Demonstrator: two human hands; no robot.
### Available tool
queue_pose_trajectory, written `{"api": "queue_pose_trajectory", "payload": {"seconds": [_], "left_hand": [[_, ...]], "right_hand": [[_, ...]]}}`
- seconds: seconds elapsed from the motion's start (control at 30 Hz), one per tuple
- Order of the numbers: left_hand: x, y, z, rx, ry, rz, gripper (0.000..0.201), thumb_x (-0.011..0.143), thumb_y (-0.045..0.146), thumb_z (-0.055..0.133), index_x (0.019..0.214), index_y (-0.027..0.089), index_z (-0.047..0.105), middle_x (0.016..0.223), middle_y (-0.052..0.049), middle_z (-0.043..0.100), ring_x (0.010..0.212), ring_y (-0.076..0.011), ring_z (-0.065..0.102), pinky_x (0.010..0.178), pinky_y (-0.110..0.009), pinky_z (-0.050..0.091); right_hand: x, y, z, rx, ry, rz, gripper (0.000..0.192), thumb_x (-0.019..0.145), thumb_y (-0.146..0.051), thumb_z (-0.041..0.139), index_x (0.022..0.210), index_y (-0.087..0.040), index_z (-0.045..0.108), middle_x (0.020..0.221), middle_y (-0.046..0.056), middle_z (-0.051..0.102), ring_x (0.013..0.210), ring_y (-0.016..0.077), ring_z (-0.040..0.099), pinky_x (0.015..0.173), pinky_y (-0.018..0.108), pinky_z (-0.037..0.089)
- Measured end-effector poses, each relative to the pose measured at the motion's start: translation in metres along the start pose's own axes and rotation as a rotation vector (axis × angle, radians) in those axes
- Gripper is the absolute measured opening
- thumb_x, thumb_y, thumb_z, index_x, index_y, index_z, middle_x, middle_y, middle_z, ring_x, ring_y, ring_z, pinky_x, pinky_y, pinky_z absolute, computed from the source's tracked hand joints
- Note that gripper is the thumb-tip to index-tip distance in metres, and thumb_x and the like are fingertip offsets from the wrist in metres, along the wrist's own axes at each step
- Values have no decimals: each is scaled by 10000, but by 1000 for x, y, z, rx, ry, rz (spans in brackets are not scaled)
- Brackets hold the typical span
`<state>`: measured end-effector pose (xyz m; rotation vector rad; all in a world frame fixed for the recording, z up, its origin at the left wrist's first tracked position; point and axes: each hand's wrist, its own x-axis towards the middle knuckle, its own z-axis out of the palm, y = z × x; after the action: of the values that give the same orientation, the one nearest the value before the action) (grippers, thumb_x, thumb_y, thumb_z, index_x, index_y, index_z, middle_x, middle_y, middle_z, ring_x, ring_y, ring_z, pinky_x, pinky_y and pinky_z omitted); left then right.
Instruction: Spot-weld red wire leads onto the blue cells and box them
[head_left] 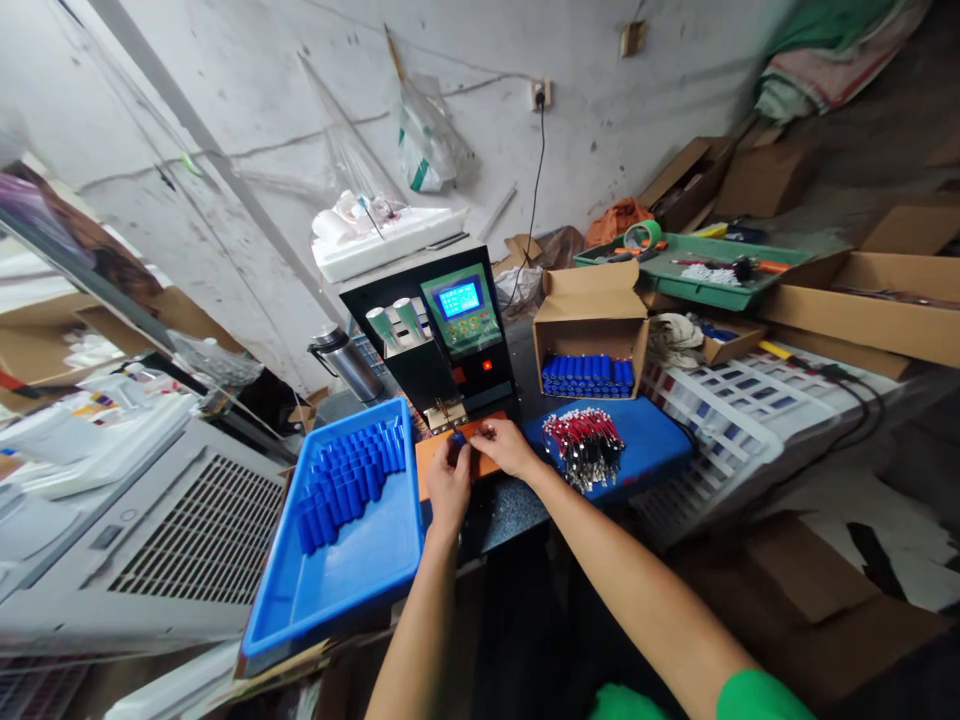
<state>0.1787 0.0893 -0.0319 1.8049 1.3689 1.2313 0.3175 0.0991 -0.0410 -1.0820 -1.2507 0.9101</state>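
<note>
Both hands meet right in front of the black machine (442,330), just under its metal tips. The left hand (448,483) has its fingers closed around a small blue battery (457,439), and the right hand (504,445) pinches at the same spot over the orange pad (480,462). Left of the machine sits a blue tray (337,560) of batteries; right of it, a bundle of red wires (583,445) and a cardboard box (589,330).
</note>
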Motion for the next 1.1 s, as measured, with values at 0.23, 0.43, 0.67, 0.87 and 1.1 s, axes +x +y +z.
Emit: {"api": "queue_pose_trajectory", "payload": {"seconds": [0.23,0.43,0.67,0.87,1.1], "left_hand": [[-2,8,-3,-67,-39,16,331,845,441,610,970,143,682,828,-50,692,744,-160,631,705,-277,511],[-19,9,-9,-91,49,7,408,864,464,605,1116,148,659,1063,-107,710,970,-213,676,894,-364,531],[-49,2,-19,171,49,285,204,892,355,594,866,172,680,945,-76,702,951,-202,640,918,-364,484],[-44,3,-17,140,33,138,248,894,391,576,874,170,687,870,-55,699,847,-188,637,806,-326,482],[-35,9,-12,-3,-17,-10,319,889,452,561,926,157,676,882,-68,704,832,-194,660,783,-319,508]], "right_hand": [[-5,-4,-4,2,41,-11,224,756,-347,582,621,-177,529,619,-12,550,599,144,483,566,240,327],[-5,-4,-6,17,65,-22,220,758,-361,579,640,-177,557,619,-6,548,606,152,481,572,245,338],[-4,0,-3,42,92,-15,228,756,-364,586,634,-175,550,626,-1,541,613,147,475,564,239,335],[-6,-8,-14,144,-108,64,251,741,-401,638,686,-159,597,587,-13,523,551,128,446,535,236,332],[-7,-9,-20,94,-324,-13,280,719,-403,698,763,-127,692,737,45,649,687,158,550,646,253,419]]}}
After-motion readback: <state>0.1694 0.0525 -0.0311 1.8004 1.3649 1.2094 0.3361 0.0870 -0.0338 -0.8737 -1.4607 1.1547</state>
